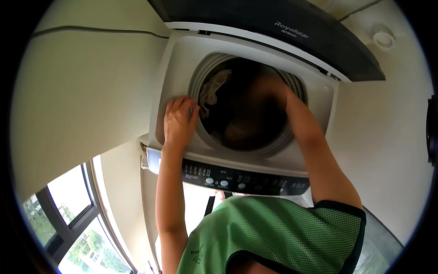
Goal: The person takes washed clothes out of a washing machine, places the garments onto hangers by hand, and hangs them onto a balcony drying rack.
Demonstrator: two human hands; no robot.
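As right hand (268, 90) reaches into drum (196, 84), pale cloth (216, 86), long axis down-left

A pale grey plastic top-loading washing machine (179, 57) carries the things, with a round, ribbed grey opening (195, 82) in its top. Inside, against the left wall, lies a crumpled pale beige cloth (213, 89). A dim brownish shape (237, 132) shows toward the near side; deeper parts are too dark to tell. A black control panel (246, 181) with pale round buttons runs along the machine's near edge.
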